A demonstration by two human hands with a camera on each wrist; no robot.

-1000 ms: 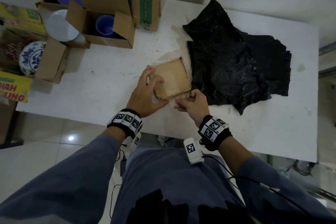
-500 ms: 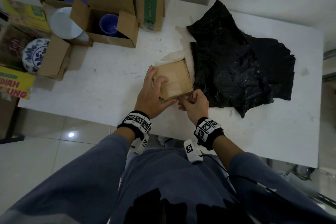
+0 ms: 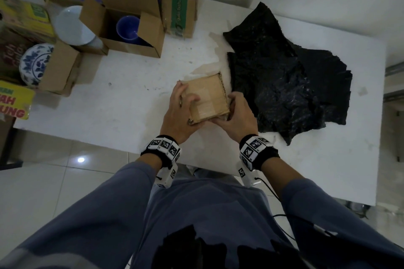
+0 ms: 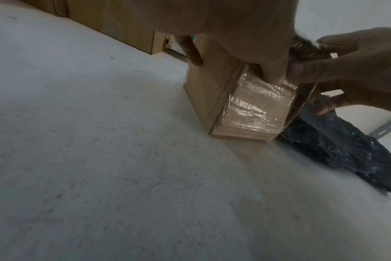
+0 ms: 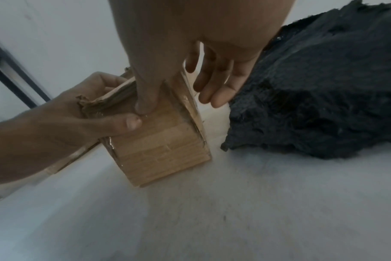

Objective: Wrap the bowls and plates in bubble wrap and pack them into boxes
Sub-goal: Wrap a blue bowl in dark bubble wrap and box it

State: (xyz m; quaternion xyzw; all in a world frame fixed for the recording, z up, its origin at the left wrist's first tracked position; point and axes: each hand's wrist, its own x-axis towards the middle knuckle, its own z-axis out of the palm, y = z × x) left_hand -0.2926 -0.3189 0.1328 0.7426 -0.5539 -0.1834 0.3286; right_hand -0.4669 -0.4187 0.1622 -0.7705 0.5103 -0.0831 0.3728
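A small closed cardboard box (image 3: 207, 98) stands on the white table (image 3: 131, 98), its near face covered in clear tape (image 4: 257, 106). My left hand (image 3: 182, 105) grips its left side, fingers over the top edge and thumb (image 5: 123, 123) on the taped face. My right hand (image 3: 237, 109) holds the near right corner, with its thumb (image 5: 145, 95) pressing the taped face and its fingers (image 5: 214, 84) down the right side. Crumpled black bubble wrap (image 3: 284, 76) lies just right of the box. What the box holds is hidden.
Several open cardboard boxes (image 3: 131, 28) stand at the back left with blue bowls (image 3: 127, 27) and plates inside. A white plate (image 3: 72, 25) and a blue-patterned plate (image 3: 36, 63) sit in boxes at the far left. The table's near edge runs just below my wrists.
My right hand has moved from pinching the box's near edge to holding its near right corner. The left hand keeps its hold on the left side.
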